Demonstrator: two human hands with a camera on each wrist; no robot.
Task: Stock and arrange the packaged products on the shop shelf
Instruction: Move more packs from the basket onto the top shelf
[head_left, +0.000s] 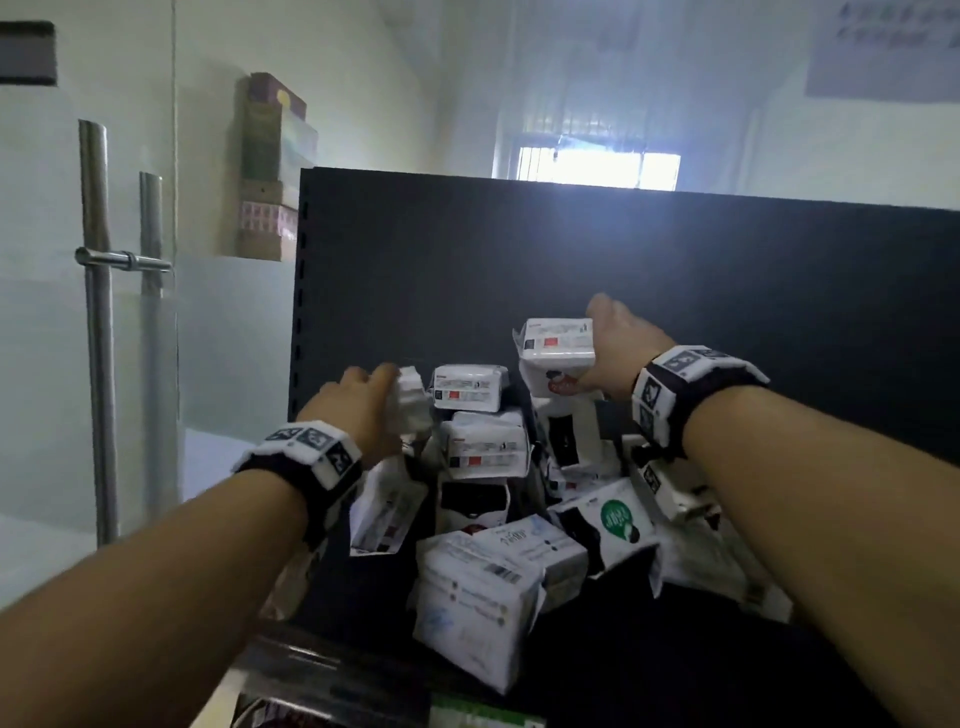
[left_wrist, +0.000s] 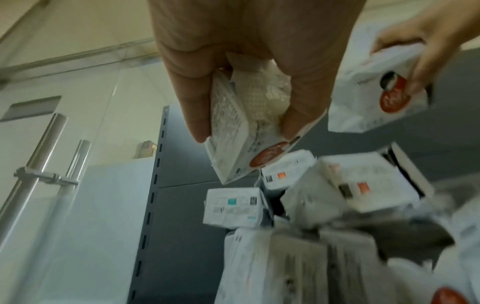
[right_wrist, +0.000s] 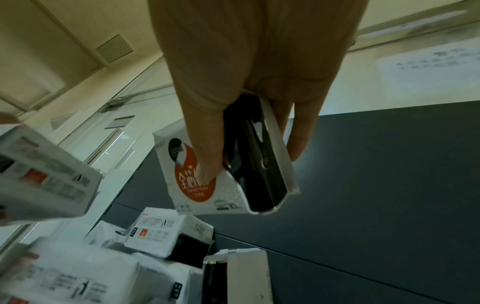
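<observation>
A heap of white packs (head_left: 483, 441) with black, red and green print lies on the dark shelf (head_left: 675, 649). My left hand (head_left: 358, 405) grips one white pack (head_left: 413, 400) at the heap's left side; in the left wrist view thumb and fingers pinch that pack (left_wrist: 246, 133), which bears a red disc. My right hand (head_left: 618, 343) holds another white pack (head_left: 558, 356) above the heap, close to the dark back panel (head_left: 727, 291). The right wrist view shows this pack (right_wrist: 207, 185) with an orange disc and a black side, thumb (right_wrist: 205, 144) on its front.
The shelf's slotted upright (head_left: 298, 312) bounds the left side. Beyond it stand a glass door with steel handles (head_left: 98, 322) and stacked cartons (head_left: 270, 171). More packs lie at the front edge (head_left: 478, 587). Bare dark shelf shows to the right (right_wrist: 376, 205).
</observation>
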